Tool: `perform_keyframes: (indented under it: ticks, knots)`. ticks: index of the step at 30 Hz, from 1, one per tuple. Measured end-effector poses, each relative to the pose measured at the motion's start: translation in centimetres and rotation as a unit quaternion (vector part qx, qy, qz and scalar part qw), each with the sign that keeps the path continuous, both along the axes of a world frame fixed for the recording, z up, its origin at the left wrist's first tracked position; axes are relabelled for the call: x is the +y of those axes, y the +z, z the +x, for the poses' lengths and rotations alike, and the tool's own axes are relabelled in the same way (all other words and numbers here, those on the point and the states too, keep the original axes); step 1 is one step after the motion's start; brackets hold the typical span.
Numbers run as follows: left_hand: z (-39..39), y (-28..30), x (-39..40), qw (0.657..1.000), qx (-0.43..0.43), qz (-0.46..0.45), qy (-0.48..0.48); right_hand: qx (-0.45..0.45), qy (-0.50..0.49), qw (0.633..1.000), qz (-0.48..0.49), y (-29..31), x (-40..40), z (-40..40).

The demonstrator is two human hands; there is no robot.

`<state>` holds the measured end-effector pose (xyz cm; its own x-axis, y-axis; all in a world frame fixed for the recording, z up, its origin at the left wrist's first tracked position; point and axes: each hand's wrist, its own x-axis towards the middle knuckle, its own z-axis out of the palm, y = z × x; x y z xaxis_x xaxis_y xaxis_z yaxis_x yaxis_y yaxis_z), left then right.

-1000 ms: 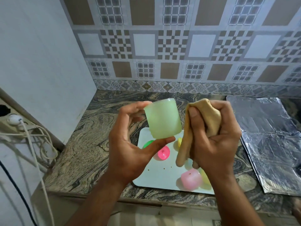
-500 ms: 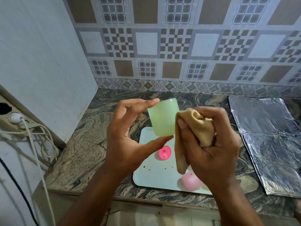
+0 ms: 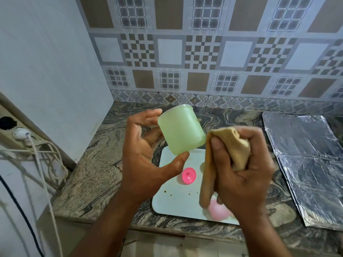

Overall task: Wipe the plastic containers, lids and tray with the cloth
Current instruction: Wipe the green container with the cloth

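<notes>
My left hand [image 3: 143, 154] holds a pale green plastic container [image 3: 181, 129] between thumb and fingertips, tilted, above the counter. My right hand [image 3: 241, 175] grips a bunched tan cloth [image 3: 235, 143], which touches the container's lower right side. Below them a white tray [image 3: 172, 199] lies on the counter. A bright pink lid [image 3: 188, 175] sits on the tray, and a pale pink container [image 3: 217, 212] shows at its near edge, partly hidden by my right hand. Small brown crumbs dot the tray.
The marbled stone counter [image 3: 104, 167] meets a tiled wall at the back and a white wall on the left. Foil sheets [image 3: 308, 164] cover the counter on the right. A socket with a plug and white cables [image 3: 35, 145] hangs at the left.
My left hand has tilted the green container so its top leans left. My right hand with the cloth has slid down to the container's lower right side.
</notes>
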<state>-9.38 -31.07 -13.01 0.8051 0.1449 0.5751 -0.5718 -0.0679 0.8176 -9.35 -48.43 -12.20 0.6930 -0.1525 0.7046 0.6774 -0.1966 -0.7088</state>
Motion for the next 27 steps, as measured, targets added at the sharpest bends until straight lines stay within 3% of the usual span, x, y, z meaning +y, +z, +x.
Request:
perform_keyframes:
  ticks: [6, 11, 13, 16, 23, 27]
  knots:
    - [0.3, 0.3, -0.3, 1.000, 0.006, 0.003, -0.007, 0.014, -0.013, 1.000, -0.007, -1.1, 0.6, -0.5]
    - [0.5, 0.2, 0.5, 0.983, -0.038, 0.163, 0.078, -0.013, -0.028, 0.998, -0.046, 0.4, -0.3, -0.2]
    - [0.2, 0.0, 0.2, 0.979, -0.047, 0.184, 0.073, -0.024, -0.024, 0.996, -0.086, 1.4, -0.4, 0.2]
    - [0.0, 0.1, 0.1, 0.979, -0.063, 0.177, 0.077, -0.020, -0.018, 0.994, -0.108, 2.0, -0.4, 1.0]
    - [-0.1, -0.9, 0.7, 0.985, -0.050, 0.155, 0.061, 0.037, 0.004, 0.997, -0.060, 1.2, 0.0, 1.8]
    - [-0.4, -1.9, 0.7, 0.996, -0.033, 0.075, 0.026, 0.075, 0.002, 0.996, -0.055, -0.2, -0.1, 2.4]
